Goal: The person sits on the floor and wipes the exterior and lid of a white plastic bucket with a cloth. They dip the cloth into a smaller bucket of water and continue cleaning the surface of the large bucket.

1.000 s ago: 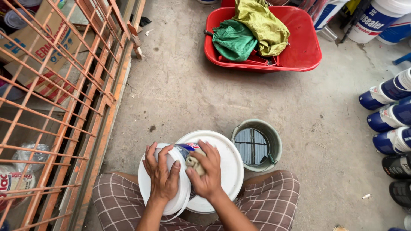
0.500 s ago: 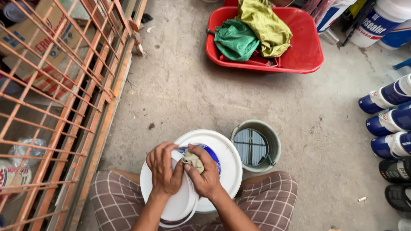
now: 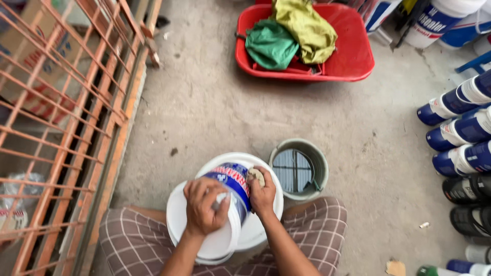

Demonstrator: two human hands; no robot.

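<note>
I sit on a concrete floor with a white plastic bucket [image 3: 225, 240] tilted on its side across my lap, its blue and red label facing up. My left hand [image 3: 204, 207] grips the bucket's side and rim. My right hand [image 3: 262, 193] presses a small beige rag [image 3: 255, 176] against the labelled wall of the bucket. A second white bucket or lid [image 3: 266, 225] lies underneath it.
A small grey-green pail of water [image 3: 299, 168] stands right of my hands. A red basin [image 3: 353, 56] with green and yellow cloths sits farther off. Blue-and-white and black buckets [image 3: 460, 133] lie stacked at the right. An orange metal grille [image 3: 66, 117] runs along the left.
The bucket has turned so its label faces up. My right hand with the rag slid to the bucket's right side, and my left hand shifted its grip on the rim.
</note>
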